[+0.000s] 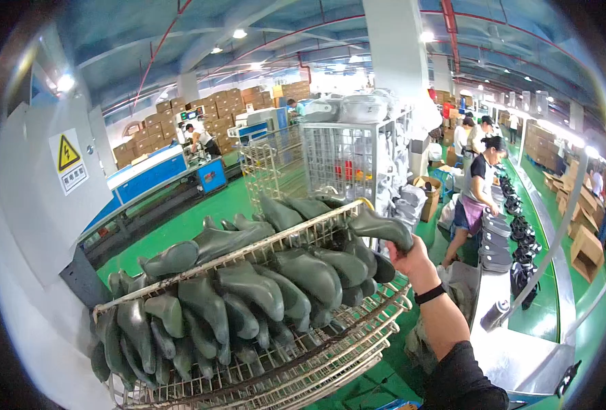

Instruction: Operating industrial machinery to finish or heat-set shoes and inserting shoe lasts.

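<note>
My right hand (412, 258), with a black band on its wrist, is closed round one end of a dark grey-green shoe last (379, 225). That last lies level at the right end of a wire rack (262, 240), by the top rail. Several more shoe lasts (248, 283) of the same colour hang side by side along the rack's near face. Others rest behind the rail, their far parts hidden. My left hand is out of the picture.
A grey cabinet (36, 184) with a yellow warning sign stands at left. Behind the rack is a wire cage (337, 154) with clear bags on top. On the right, a person (480, 184) works beside a conveyor (548, 225) with rows of dark shoes. Cardboard boxes (585, 253) lie beyond.
</note>
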Demonstrator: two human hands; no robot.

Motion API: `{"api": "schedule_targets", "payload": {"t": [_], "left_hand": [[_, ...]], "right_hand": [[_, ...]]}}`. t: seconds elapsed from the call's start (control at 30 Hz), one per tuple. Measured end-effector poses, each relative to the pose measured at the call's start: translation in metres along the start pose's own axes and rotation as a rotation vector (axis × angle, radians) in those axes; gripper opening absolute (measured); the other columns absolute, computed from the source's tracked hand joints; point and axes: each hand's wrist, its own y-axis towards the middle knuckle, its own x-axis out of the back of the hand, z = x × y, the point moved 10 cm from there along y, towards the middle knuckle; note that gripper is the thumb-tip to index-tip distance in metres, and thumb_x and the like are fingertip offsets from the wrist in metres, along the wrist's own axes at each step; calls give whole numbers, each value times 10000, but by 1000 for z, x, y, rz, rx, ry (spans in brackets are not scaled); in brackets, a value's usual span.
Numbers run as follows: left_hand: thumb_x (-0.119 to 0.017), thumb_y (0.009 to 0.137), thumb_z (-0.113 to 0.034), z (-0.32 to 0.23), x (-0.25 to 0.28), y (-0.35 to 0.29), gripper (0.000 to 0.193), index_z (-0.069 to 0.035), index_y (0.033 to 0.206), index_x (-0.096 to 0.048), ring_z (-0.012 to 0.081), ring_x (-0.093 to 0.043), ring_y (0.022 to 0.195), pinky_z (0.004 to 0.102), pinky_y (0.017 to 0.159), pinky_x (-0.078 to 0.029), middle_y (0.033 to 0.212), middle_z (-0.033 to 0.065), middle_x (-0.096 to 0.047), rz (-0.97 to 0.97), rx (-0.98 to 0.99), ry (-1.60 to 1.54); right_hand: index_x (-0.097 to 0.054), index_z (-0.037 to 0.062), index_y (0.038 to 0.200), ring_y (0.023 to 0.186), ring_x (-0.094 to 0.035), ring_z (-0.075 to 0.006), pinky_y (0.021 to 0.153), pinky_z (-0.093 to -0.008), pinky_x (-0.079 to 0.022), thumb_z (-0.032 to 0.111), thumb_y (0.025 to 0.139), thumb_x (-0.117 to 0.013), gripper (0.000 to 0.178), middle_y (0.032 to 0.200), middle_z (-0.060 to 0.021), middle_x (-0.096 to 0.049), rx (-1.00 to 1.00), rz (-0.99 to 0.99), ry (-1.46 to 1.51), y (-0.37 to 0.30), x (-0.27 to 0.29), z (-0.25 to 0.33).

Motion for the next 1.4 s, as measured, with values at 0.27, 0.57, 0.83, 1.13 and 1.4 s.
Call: {"api": "schedule_targets", "payload": {"t": [0.27, 0.57, 0.83, 1.13, 1.4], "left_hand": [[-450, 1032, -314, 11, 31, -27, 424, -37, 1300, -627, 329, -543, 1241, 467, 1109, -340, 1348, 160, -600, -53, -286, 397], [-531, 1014, -216, 90, 127, -83, 340, -23, 1273, -639, 327, -569, 1176, 437, 982, -482, 1289, 256, -587, -260, -125, 173], [-535, 1011, -210, 73, 150, -58, 339, -21, 1274, -633, 321, -575, 1165, 435, 983, -481, 1276, 242, -596, -228, -113, 151], [-540, 1007, -204, 30, 116, -29, 338, -19, 1275, -627, 314, -581, 1152, 433, 985, -481, 1261, 225, -606, -206, -111, 99], [-544, 1004, -199, 9, 78, -26, 337, -17, 1276, -621, 308, -587, 1141, 432, 986, -480, 1248, 211, -615, -211, -70, 20]], "right_hand": [[-585, 103, 1119, 407, -397, -117, 346, -230, -329, 591, 989, -394, 540, 801, -222, -612, -278, -8, -380, -7, 34, -34], [-687, 78, 932, 465, -573, -177, 361, -292, -404, 450, 915, -680, 372, 697, -62, -654, 301, -216, -1152, -34, 65, 30], [-688, -129, 910, 717, -686, -393, 716, -472, -535, 549, 839, -674, 682, 795, -260, -691, 770, -481, -1371, -82, -9, 37], [-660, -118, 785, 615, -642, -328, 569, -420, -508, 423, 860, -689, 547, 690, -205, -647, 917, -478, -1295, -99, -24, 74], [-662, -73, 897, 596, -671, -221, 538, -372, -519, 428, 876, -663, 501, 709, -181, -674, 822, -322, -1450, -94, -93, 39]]}}
